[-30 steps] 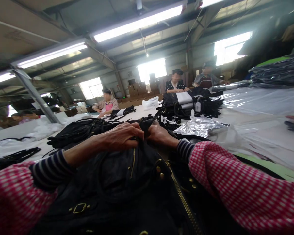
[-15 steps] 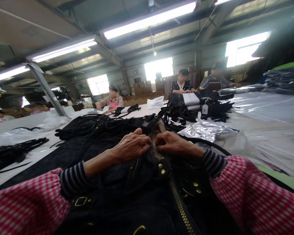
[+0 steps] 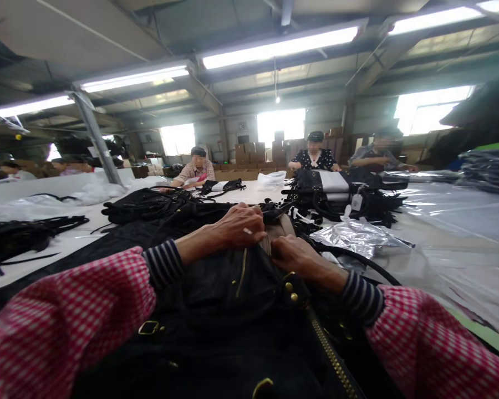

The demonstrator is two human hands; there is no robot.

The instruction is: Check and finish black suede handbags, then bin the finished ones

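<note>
A large black handbag (image 3: 216, 338) with gold buckles and studs lies in front of me. A gold-toothed zip (image 3: 330, 354) runs along its near right side. Its mouth is parted at the far end, where beige lining (image 3: 281, 227) shows. My left hand (image 3: 243, 227), a ring on one finger, is closed on the left edge of that mouth. Across the gap, my right hand (image 3: 297, 259) is curled shut against the lining and right edge. The fingertips of both hands are mostly hidden.
Black bags are piled at the far left (image 3: 143, 204) and far right (image 3: 336, 194), the latter with white wraps and a tag. Crumpled clear plastic (image 3: 357, 235) lies to the right. Co-workers sit across the white table (image 3: 83, 235).
The view has shifted, so the scene sits lower and further right. My left hand has curled tighter at the bag's mouth. My right hand stays at the opposite edge.
</note>
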